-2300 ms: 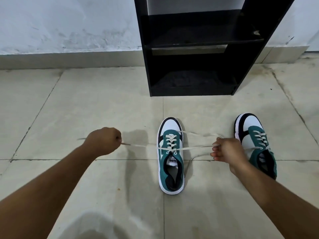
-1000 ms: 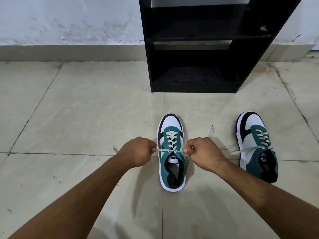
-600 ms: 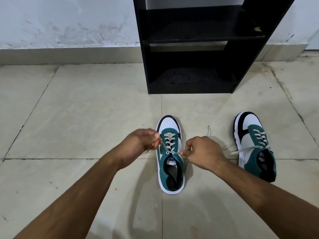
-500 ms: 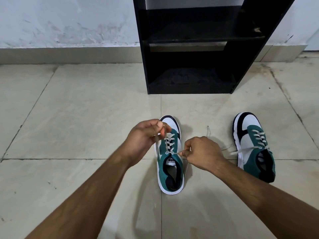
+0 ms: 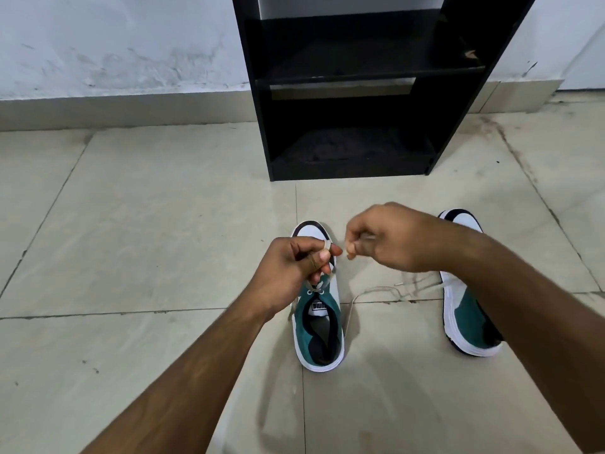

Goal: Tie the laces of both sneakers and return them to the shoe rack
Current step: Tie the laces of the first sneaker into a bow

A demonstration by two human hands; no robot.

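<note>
Floor: pale beige tiles (image 5: 147, 224) with thin dark grout lines, seen from above by a person looking down at their own bare forearms
Wall: a scuffed white wall (image 5: 114, 44) with a grey skirting strip runs along the far edge
Left hand: the left hand (image 5: 291, 270) is curled closed above the front of the middle sneaker, with a white lace looped over the index finger and pinched against the thumb
Middle sneaker: a teal, white and black sneaker (image 5: 319, 326) stands upright on the floor, toe pointing far, heel near; its white lace (image 5: 316, 286) rises from the top eyelets into the left hand
Shoe rack: a black open shoe rack (image 5: 353, 93) stands against the far wall, beyond the middle sneaker and well apart from it; two dark shelves show
Right hand: the right hand (image 5: 389, 237) is raised just right of the left hand, fingers bent in a loose fist, fingertips pinching something small and pale, probably a lace end, though blur hides it
Loose lace: a white lace strand (image 5: 379, 291) trails on the tiles between the two sneakers
Right sneaker: a matching second sneaker (image 5: 465, 309) sits on the floor to the right, partly covered by the right forearm, its laces hidden
</note>
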